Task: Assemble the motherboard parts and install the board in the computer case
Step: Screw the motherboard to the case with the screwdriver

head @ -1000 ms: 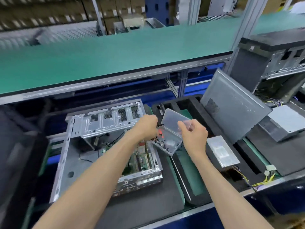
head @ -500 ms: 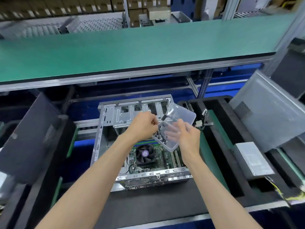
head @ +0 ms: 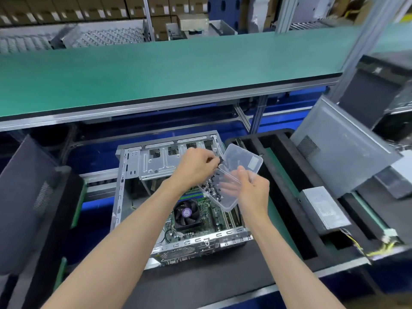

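Head view looks down on both bare forearms reaching out over an open computer case (head: 142, 175) that lies flat on the dark worktop (head: 200, 284). The motherboard (head: 214, 219), with its black cooler fan (head: 186, 212), already sits inside the case, directly beneath the hands.

The right hand (head: 253, 190) holds a clear plastic box (head: 219, 192) from below and from its right side, fingers curled round the tray so that they show through the plastic. The hinged lid (head: 244, 160) stands open, tilted up and away from the person. A cluster of small dark screws (head: 210, 189) is gathered at the tray's left, lower end, which is the end nearest the left hand.

The left hand (head: 196, 168) hovers at the box's upper left rim, fingers curled with thumb and forefinger pinched together on something small and dark, most likely a screw, though it is too small to be sure.

The move to come, as I judge it, turns on this: the board lies straight down from the left hand, and the left hand is nearer both the screws and the board than the right hand. The box's long axis runs from upper right to lower left across the case, so it overhangs the board's right part.

A grey power supply (head: 323, 210) rests in the foam tray (head: 287, 192) to the right, well apart.
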{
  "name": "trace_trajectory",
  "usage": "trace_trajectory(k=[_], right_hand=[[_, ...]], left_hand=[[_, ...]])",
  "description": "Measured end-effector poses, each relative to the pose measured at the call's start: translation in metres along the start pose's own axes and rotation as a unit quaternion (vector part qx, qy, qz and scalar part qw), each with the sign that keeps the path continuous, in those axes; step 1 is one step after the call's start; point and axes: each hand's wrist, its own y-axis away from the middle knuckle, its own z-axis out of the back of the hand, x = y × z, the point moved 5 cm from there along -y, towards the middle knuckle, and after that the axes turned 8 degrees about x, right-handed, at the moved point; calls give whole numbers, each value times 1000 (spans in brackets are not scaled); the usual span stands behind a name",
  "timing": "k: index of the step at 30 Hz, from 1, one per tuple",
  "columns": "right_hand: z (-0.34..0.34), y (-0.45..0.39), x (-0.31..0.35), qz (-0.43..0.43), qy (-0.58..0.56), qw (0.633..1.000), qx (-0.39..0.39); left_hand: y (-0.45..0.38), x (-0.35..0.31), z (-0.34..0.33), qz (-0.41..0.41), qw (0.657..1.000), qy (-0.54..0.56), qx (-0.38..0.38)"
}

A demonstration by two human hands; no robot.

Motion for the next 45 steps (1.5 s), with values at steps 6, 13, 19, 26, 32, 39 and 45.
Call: trace_trajectory(k=[6, 13, 19, 26, 32, 39, 45], right_hand=[[13, 8, -2, 2, 10, 1000, -25], [5, 10, 13, 22, -22, 999, 8], [-16, 0, 26, 53, -17, 998, 25], [-41, -5, 27, 62, -3, 997, 40], [-49, -4, 29, 55, -29, 997, 53], [-49, -8, 26, 45, -35, 998, 35], [-50, -12, 24, 22, -67, 997, 32]], left_hand=[[-6, 5, -8, 36, 992, 120, 15], [-2, 12, 2, 42, 948, 314, 14], [35, 23, 32, -78, 969, 228, -44], [46, 13, 43, -158, 985, 38, 57], [42, 7, 46, -172, 979, -57, 95], [44, -1, 47, -240, 965, -81, 66], [38, 3, 34, -238, 965, -99, 47]])
